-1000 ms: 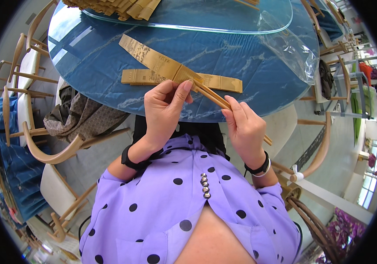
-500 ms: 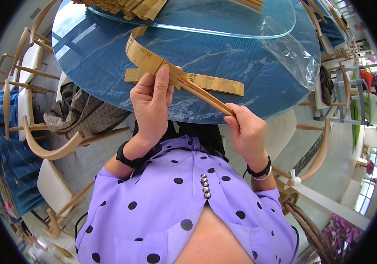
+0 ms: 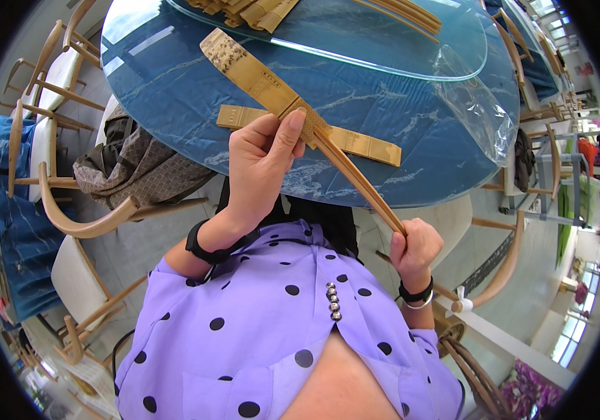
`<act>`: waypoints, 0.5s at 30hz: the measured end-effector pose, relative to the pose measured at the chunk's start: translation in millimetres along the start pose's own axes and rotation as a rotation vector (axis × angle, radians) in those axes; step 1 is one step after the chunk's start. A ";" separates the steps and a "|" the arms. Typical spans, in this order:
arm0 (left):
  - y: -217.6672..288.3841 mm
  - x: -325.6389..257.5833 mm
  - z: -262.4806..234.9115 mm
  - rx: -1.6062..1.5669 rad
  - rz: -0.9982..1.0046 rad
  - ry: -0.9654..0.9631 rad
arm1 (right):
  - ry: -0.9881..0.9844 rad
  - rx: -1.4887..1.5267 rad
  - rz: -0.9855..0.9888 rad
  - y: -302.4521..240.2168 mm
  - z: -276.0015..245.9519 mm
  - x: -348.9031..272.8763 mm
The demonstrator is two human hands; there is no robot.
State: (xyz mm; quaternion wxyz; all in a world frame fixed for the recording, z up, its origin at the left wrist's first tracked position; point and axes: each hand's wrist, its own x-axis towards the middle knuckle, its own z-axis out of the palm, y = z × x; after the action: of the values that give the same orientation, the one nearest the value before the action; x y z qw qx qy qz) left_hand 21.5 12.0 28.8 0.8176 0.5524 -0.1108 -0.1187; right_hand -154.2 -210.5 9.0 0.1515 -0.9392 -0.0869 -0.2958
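My left hand [image 3: 259,168] pinches a tan paper chopstick sleeve [image 3: 254,75] between thumb and fingers, near the sleeve's lower end. A pair of wooden chopsticks [image 3: 359,180] sticks out of that end, its other part hidden in the sleeve. The fingers of my right hand [image 3: 417,248] are closed round the chopsticks' free ends, just off the table's near edge. Beneath my left hand another tan paper sleeve [image 3: 368,146] lies flat on the blue table [image 3: 202,91], partly covered by the hand and the held sleeve.
On the glass turntable [image 3: 356,54] lie a pile of paper sleeves [image 3: 247,10] and several loose chopsticks [image 3: 408,15]. A clear plastic bag [image 3: 475,115] rests at the table's right. To the left stand wooden chairs [image 3: 97,227], with a patterned brown cloth item [image 3: 139,164] on one.
My right hand has moved down and to the right with the chopstick ends, and more of the chopsticks shows. The sleeve has straightened from a curl. The view has shifted slightly.
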 end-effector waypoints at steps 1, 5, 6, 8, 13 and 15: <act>-0.7 0.4 -1.3 -0.001 -0.005 -0.011 | 0.000 0.007 -0.003 0.2 0.2 -0.3; -9.0 -0.2 2.7 0.029 0.091 0.038 | 0.004 0.030 -0.013 -1.9 0.8 0.5; -12.0 -0.6 -0.9 0.041 0.080 0.026 | 0.006 0.034 -0.014 -2.7 1.0 1.0; -16.0 -1.6 -2.8 0.068 0.073 -0.008 | 0.011 0.042 -0.009 -2.0 2.0 1.6; -6.7 0.3 5.6 0.030 0.046 -0.026 | -0.017 0.083 0.035 -1.4 0.6 6.6; -6.2 -0.2 6.3 0.015 0.036 -0.018 | -0.009 0.087 0.037 -0.2 1.3 8.3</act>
State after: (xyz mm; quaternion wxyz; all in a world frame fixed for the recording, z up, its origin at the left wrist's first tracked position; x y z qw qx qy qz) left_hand 18.9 4.4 25.3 0.8144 0.5554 -0.1289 -0.1081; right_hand -146.9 -209.3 12.8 0.1973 -0.9345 -0.0828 -0.2844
